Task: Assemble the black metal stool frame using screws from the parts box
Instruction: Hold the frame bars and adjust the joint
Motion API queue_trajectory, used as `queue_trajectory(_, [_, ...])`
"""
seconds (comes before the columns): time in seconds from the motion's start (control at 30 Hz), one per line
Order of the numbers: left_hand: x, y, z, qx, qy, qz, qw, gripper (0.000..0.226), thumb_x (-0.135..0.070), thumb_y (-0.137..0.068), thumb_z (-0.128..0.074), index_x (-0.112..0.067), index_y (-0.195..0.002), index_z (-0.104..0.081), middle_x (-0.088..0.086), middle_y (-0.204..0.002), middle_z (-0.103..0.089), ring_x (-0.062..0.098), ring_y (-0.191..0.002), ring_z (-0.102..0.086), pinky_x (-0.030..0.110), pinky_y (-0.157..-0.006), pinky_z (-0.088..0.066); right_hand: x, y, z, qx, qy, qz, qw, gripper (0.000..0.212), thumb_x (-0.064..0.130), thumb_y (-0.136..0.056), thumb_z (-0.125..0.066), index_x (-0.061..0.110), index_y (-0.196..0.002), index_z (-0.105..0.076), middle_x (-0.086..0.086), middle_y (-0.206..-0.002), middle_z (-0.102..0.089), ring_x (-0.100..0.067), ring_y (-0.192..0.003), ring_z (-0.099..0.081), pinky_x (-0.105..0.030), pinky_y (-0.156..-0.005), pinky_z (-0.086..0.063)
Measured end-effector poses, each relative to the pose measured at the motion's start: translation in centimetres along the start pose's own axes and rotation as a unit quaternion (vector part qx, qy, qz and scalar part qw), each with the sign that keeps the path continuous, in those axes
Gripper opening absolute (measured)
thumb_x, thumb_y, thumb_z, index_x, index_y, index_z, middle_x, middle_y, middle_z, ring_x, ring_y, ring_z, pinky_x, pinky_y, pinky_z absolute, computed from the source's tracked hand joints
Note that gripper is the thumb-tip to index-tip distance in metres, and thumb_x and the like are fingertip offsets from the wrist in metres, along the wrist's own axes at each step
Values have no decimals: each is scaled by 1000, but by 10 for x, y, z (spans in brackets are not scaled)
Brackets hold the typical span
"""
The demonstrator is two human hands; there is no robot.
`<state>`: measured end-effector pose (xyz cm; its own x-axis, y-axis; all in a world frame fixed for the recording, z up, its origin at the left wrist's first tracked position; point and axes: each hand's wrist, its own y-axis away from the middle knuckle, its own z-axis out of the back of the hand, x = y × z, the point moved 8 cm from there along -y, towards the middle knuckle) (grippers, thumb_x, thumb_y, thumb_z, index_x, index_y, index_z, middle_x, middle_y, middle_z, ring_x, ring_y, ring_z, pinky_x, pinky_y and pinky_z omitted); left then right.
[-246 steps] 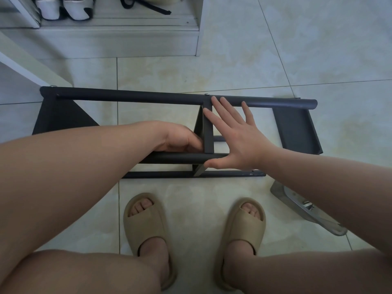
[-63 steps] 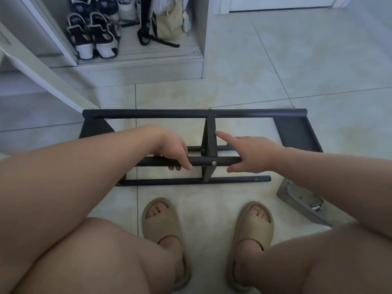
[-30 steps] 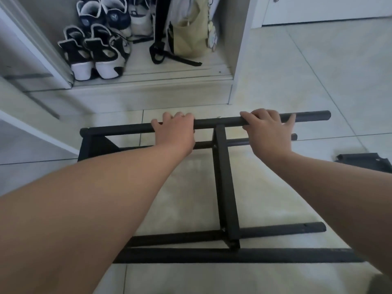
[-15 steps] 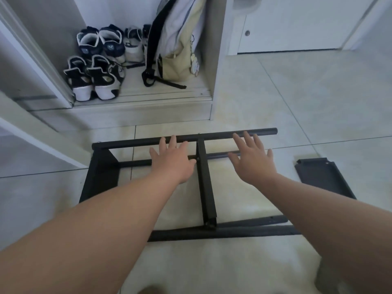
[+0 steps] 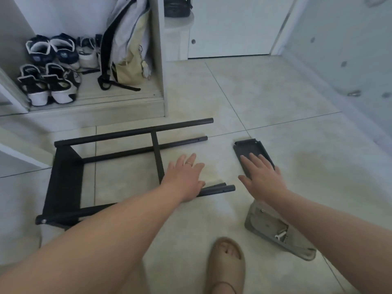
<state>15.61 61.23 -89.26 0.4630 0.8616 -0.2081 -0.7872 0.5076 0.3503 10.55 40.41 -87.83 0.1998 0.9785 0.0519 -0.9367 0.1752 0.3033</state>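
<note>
The black metal stool frame [image 5: 135,132] lies on its side on the tiled floor, its open tube ends pointing right. My left hand [image 5: 184,177] hovers flat, fingers spread, over the frame's near tubes. A loose black metal end panel [image 5: 248,149] lies on the floor to the right of the frame. My right hand [image 5: 263,177] reaches over the panel's near end with straight fingers and holds nothing. The grey parts box [image 5: 271,230] with screws inside sits on the floor under my right forearm.
A low open closet at the back left holds several sneakers [image 5: 48,79] and a backpack [image 5: 127,45]. A white door [image 5: 229,26] stands behind. My sandalled foot [image 5: 227,264] is at the bottom, and a white wall runs along the right.
Both hands let go of the frame's far tube and drew back toward me. The right hand moved right over the loose panel. The view panned right and up.
</note>
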Motion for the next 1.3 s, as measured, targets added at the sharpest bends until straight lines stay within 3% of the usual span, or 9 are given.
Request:
queue_trajectory(0.2, [-101,-24,-30,6,-10,-182,983,51,-39,-103,-43,-25,-151,-32,3,-168,-8,25,-153,-7,42,-120,-20,-93,23,-47,104,-7,-65,992,57,46,-106,-37,35,-160,-20,4,-163,-30,-24,-145,-34,-42,-110,-40])
queue_trajectory(0.33, [-149,-28,-85,44,-41,-276,959,48,-28,-101,-45,-17,-148,-38,9,-165,-19,27,-151,-15,44,-120,-23,-134,30,-101,187,-36,-90,978,45,36,-107,-42,28,-151,-41,-3,-145,-56,-26,-127,-55,-33,-96,-45])
queue_trajectory(0.4, [-159,-29,-112,52,-55,-301,951,49,-23,-98,-48,-17,-146,-40,10,-164,-21,26,-150,-15,43,-120,-21,-150,36,-134,209,-68,-119,968,43,33,-105,-45,23,-147,-48,-5,-136,-63,-26,-121,-60,-33,-96,-49])
queue_trajectory(0.57, [-171,-47,-152,37,-82,-331,939,48,-20,-98,-48,-18,-145,-39,7,-166,-15,26,-153,-8,46,-121,-16,-179,39,-198,217,-100,-152,959,43,26,-100,-53,20,-142,-55,-6,-133,-65,-26,-123,-60,-30,-96,-46])
queue_trajectory(0.7, [-173,-60,-174,13,-54,-327,944,34,-23,-102,-44,-26,-135,-48,4,-168,-8,29,-153,-7,55,-121,-7,-203,26,-220,196,-98,-177,960,47,19,-96,-57,19,-143,-53,-12,-134,-63,-31,-120,-60,-36,-95,-49])
queue_trajectory(0.83, [-174,-64,-175,-40,-29,-330,943,16,-24,-99,-50,-29,-112,-59,3,-163,-25,36,-144,-29,53,-115,-24,-193,-3,-220,137,-91,-129,978,49,19,-96,-57,24,-145,-49,-9,-128,-64,-33,-114,-62,-43,-90,-53])
queue_trajectory(0.93, [-175,-66,-176,-52,-13,-318,947,18,-13,-90,-61,-28,-101,-62,4,-157,-37,35,-136,-40,48,-107,-34,-181,-28,-223,129,-87,-117,981,41,24,-99,-53,26,-139,-53,-11,-121,-66,-36,-108,-63,-45,-84,-54])
queue_trajectory(1.17, [-174,-66,-174,-67,20,-315,946,15,-13,-92,-59,-27,-98,-62,4,-155,-39,35,-133,-42,46,-101,-35,-168,-39,-238,137,-96,-141,976,24,20,-98,-53,13,-121,-55,-15,-116,-66,-39,-103,-63,-48,-83,-54])
queue_trajectory(1.3, [-174,-66,-175,-69,23,-315,946,15,-15,-94,-55,-28,-98,-61,3,-156,-37,34,-135,-39,45,-101,-33,-172,-32,-237,118,-102,-122,980,28,20,-98,-55,14,-125,-53,-13,-118,-66,-39,-104,-62,-46,-81,-54])
